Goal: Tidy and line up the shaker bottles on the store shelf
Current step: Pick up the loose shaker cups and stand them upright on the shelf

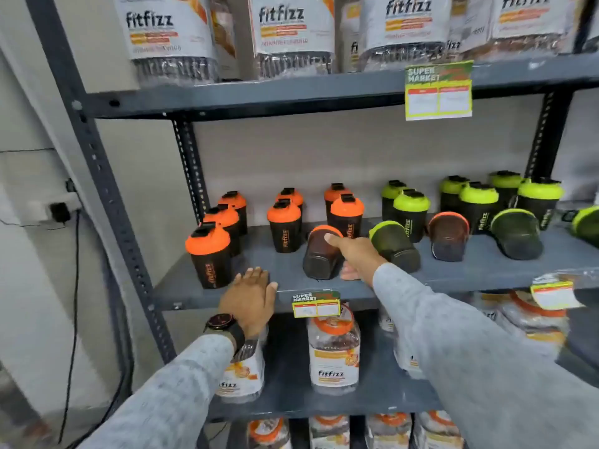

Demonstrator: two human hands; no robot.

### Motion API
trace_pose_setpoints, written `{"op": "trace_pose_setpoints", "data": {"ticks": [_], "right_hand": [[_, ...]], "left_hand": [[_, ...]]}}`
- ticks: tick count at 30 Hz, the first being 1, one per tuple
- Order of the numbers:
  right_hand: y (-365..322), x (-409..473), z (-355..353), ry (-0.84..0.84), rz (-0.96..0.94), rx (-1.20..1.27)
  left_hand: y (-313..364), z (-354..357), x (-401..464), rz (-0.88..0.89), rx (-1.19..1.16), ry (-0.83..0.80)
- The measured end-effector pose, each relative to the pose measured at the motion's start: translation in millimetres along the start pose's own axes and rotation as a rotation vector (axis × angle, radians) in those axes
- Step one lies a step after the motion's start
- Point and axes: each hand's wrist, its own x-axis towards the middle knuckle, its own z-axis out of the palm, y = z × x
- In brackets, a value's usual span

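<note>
The shaker bottles are sitting on the middle grey shelf (453, 270), across the centre of the frame; orange-lidded ones are standing upright at centre left, the nearest upright orange bottle (209, 254) standing close to the front edge, and green-lidded ones are standing upright at centre right. Four bottles are lying on their sides in front of them: a tipped orange bottle (319, 254) in mid-frame, a tipped green bottle (393, 246) just right of it, a second tipped orange bottle (449, 234) further right, and a second tipped green bottle (515, 233) beyond that; another green lid is being cut off by the right edge of the frame.

The right hand (356, 256) is reaching in from the lower right, its thumb pressing on the upper side of the tipped orange bottle while the fingers are curling down beside it, partly hidden, so whether the grasp is fully closed around the bottle is hard to tell. The left hand (249, 298), wearing a watch (222, 322), is lying flat with fingers spread over the shelf's front edge, holding nothing.

The jars on the upper shelf are being cropped at the top; the price tag (316, 304) print is too blurred to read.
</note>
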Motion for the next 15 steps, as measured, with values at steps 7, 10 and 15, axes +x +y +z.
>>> {"op": "trace_pose_setpoints", "data": {"ticks": [7, 10, 15], "right_hand": [[-22.4, 0.1, 6.5, -0.207, 0.118, 0.077], [-25.9, -1.1, 10.4, -0.218, 0.133, 0.124], [-25.1, -8.6, 24.7, -0.076, -0.066, 0.203]], "left_hand": [[-2.0, 18.7, -3.1, -0.058, 0.001, 0.079], [-1.7, 19.2, -3.8, -0.062, -0.007, 0.099], [0.0, 20.5, -4.3, -0.069, -0.003, 0.127]]}}
